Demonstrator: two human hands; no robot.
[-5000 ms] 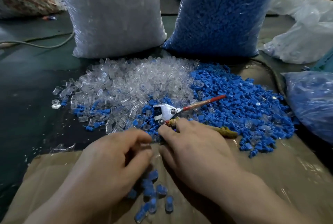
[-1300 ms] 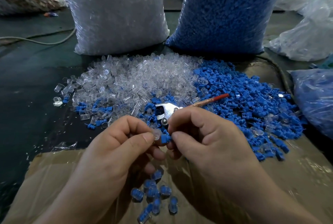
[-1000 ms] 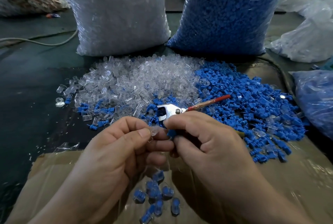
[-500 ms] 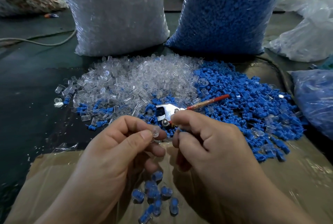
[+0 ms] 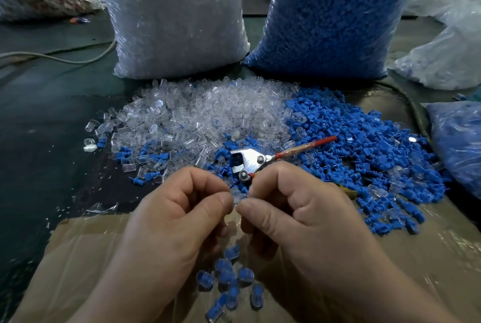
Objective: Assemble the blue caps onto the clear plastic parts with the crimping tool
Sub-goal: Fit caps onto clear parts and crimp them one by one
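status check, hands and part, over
Left hand and right hand pinch one clear part together. Crimping tool lies behind on the blue caps. Nothing blocking.

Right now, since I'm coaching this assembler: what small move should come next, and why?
Probably the right hand should let go and take the crimping tool. It and the left hand both pinch one clear part at their fingertips; the tool lies unheld on the pile just beyond the right knuckles. Whether a cap is seated is hidden.
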